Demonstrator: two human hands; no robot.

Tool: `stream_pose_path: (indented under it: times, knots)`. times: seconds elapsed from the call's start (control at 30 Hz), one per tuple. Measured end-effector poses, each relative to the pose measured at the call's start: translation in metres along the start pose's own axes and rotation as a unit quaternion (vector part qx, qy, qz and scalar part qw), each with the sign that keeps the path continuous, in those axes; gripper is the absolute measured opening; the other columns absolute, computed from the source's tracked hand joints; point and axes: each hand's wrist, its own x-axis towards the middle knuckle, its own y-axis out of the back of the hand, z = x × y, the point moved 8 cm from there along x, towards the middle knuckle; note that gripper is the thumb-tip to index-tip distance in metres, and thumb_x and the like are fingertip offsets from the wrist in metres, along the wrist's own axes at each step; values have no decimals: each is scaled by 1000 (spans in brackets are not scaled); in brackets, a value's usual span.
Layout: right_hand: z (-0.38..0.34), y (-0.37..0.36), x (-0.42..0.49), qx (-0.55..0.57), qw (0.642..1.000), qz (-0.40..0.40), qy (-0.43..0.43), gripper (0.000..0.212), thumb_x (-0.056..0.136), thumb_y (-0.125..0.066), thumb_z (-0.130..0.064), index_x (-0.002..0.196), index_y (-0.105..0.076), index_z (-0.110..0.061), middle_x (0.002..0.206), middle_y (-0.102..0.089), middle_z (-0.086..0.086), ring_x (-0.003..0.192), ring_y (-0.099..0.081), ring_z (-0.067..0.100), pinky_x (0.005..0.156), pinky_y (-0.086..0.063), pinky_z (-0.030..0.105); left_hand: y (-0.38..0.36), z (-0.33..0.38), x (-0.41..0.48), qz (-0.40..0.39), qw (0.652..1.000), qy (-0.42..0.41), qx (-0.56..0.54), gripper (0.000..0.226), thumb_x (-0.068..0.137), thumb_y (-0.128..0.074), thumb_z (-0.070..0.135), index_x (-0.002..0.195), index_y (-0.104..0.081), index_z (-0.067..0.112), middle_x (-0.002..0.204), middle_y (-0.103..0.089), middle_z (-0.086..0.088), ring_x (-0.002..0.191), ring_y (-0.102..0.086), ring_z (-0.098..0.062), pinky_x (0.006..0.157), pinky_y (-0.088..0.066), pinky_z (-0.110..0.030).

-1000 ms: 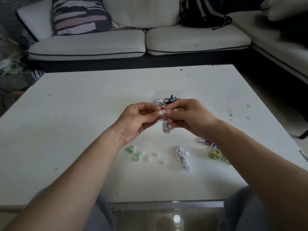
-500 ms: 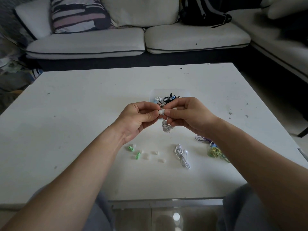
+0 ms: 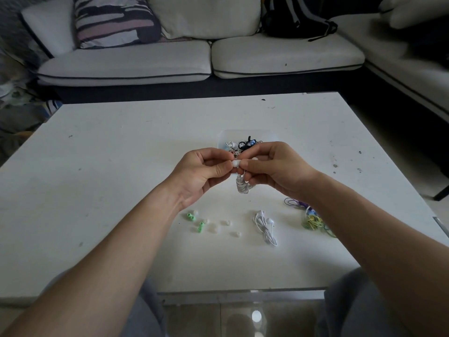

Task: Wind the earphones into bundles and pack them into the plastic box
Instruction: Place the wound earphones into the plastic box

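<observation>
Held left hand [image 3: 201,171] and right hand [image 3: 277,166] together over the bench [image 3: 121,166]. Pinched white earphones [image 3: 243,186] with fingers [image 3: 220,169] of both, coil at 6 o'clock.

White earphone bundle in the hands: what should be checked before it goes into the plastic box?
1. Winding: ok, white earphone bundle hangs coiled under the right hand.
2. Grip: ok, left hand and right hand pinch its earbud end.
3. Loose end secured: cannot tell.
4. Box: ok, plastic box open; free room cannot tell.
5. Other earphones packed: not ok, white earphones and coloured tangle lie loose.
</observation>
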Motion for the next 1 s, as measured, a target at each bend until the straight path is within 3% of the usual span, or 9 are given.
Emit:
stream_pose_path:
  times: [0.1, 0.17, 0.33, 0.43, 0.5, 0.67, 0.8, 0.93, 1.0]
  knots:
    - [1, 0, 1, 26, 1000, 1, -4, 16, 75, -74, -14, 88, -71, -4, 80, -70, 14, 62, -64, 14, 63, -57, 23, 0, 1, 0, -5, 1000, 0, -2, 19, 72, -71, 8, 91, -69, 9, 88, -74, -8, 83, -73, -20, 70, -55, -21]
    - [1, 1, 2, 58, 998, 8, -8, 4, 85, -68, -7, 87, -69, -5, 75, -68, 12, 61, -64, 13, 61, -57, 22, -2, -2, 1, -5, 999, 3, 46, 25, 76, -69, 22, 100, -70, 14, 94, -74, -3, 88, -70, -16, 76, -53, -24]
    - [-1, 1, 1, 132, 991, 19, 1, 11, 96, -56, -2, 91, -66, -3, 77, -69, 7, 65, -64, 12, 63, -56, 21, -18, -26, -6, -86, 984, 79, 131, 45, 70, -74, 62, 103, -73, 30, 107, -71, 4, 100, -68, -17, 87, -51, -33]
    - [-4, 2, 0, 163, 986, 23, 8, 13, 97, -54, -3, 90, -66, -2, 77, -68, 7, 64, -63, 12, 62, -55, 19, -26, -29, -7, -95, 984, 79, 130, 35, 91, -68, 32, 121, -64, 14, 109, -71, -3, 97, -69, -22, 82, -55, -29]
    - [-2, 7, 0, 177, 983, 43, 6, 15, 97, -55, -3, 87, -67, -3, 78, -68, 8, 64, -63, 12, 63, -56, 19, -25, -28, -5, -60, 989, 73, 115, 28, 94, -64, 16, 121, -63, 8, 103, -72, -6, 88, -70, -20, 77, -56, -25]
    - [11, 26, 3, 127, 979, 155, -26, 8, 94, -63, -3, 88, -68, -4, 78, -69, 8, 62, -66, 11, 60, -56, 21, -4, -27, 7, 64, 985, 58, 150, 28, 89, -72, 18, 110, -63, 3, 99, -75, -14, 79, -72, -23, 72, -59, -28]
    - [13, 40, 16, 55, 975, 211, -44, 2, 90, -71, -6, 89, -70, -8, 78, -69, 8, 62, -65, 13, 57, -55, 22, 6, -13, 30, 153, 954, -21, 255, 19, 74, -85, 17, 82, -68, 15, 81, -75, -10, 71, -69, -23, 78, -59, -39]
    - [8, 58, 45, -24, 967, 245, -60, 8, 84, -79, -12, 89, -74, -9, 76, -71, 7, 63, -66, 16, 57, -54, 23, 14, 9, 63, 209, 903, -75, 369, 16, 71, -85, 21, 76, -71, 25, 77, -71, 9, 77, -67, -11, 65, -46, -11]
    - [7, 72, 62, -81, 958, 267, -62, 8, 82, -81, -14, 85, -74, -11, 73, -70, 5, 62, -64, 15, 58, -56, 24, 16, 14, 81, 221, 885, -76, 404, 15, 72, -84, 18, 80, -73, 24, 78, -69, 10, 77, -63, -9, 61, -41, -10]
